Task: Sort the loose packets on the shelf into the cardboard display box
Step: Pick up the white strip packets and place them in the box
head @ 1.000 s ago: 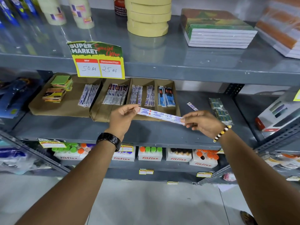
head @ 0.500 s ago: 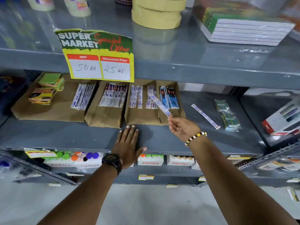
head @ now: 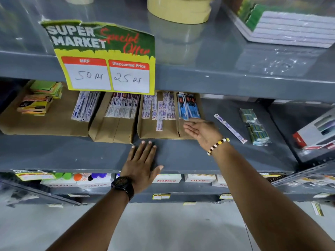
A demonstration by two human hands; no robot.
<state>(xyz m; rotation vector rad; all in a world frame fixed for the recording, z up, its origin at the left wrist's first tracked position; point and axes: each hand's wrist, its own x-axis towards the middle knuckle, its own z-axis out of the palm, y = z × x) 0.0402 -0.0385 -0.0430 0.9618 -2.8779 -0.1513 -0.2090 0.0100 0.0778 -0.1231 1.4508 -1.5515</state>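
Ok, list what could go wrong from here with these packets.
1. The white packet just placed in the cardboard display box lies lower than its neighbours, sticking out of the row; it may slide out or get knocked.
2. The open right hand hovers beside the blue packets and could brush them askew.
3. One loose packet lies on the shelf, easily overlooked.

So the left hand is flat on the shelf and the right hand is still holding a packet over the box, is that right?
Not quite. The head view shows the right hand open and empty beside the cardboard display box. The left hand does lie flat on the shelf.
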